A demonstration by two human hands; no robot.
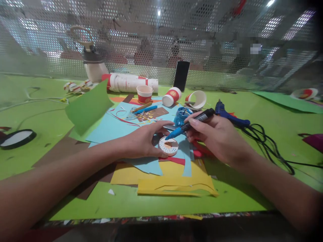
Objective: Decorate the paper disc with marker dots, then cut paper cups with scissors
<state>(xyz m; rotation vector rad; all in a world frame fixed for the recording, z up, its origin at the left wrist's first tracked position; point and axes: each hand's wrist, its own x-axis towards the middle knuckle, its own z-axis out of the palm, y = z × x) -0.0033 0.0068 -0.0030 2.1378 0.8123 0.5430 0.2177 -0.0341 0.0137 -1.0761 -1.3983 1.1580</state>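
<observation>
My left hand (145, 139) grips a small white paper cup by its sides, its round base (171, 150) turned up toward me. Blue dots and an orange-brown patch mark that base. In my right hand (214, 134) is a blue-tipped marker (190, 124) with a black barrel, its tip at or just above the base's upper edge. Blue paper (148, 164) and yellow paper (131, 174) lie under the hands. Just behind the marker sits a blue tape-like roll (182, 115). Part of the cup is hidden behind my left fingers.
Behind are an upright paper cup (144, 95), two tipped cups, a row of stacked cups (131, 84), a phone (181, 75) and a bottle (94, 67). A blue glue gun (229, 114) with a black cord (270, 144) lies at right. Green paper (88, 109) curls up at left.
</observation>
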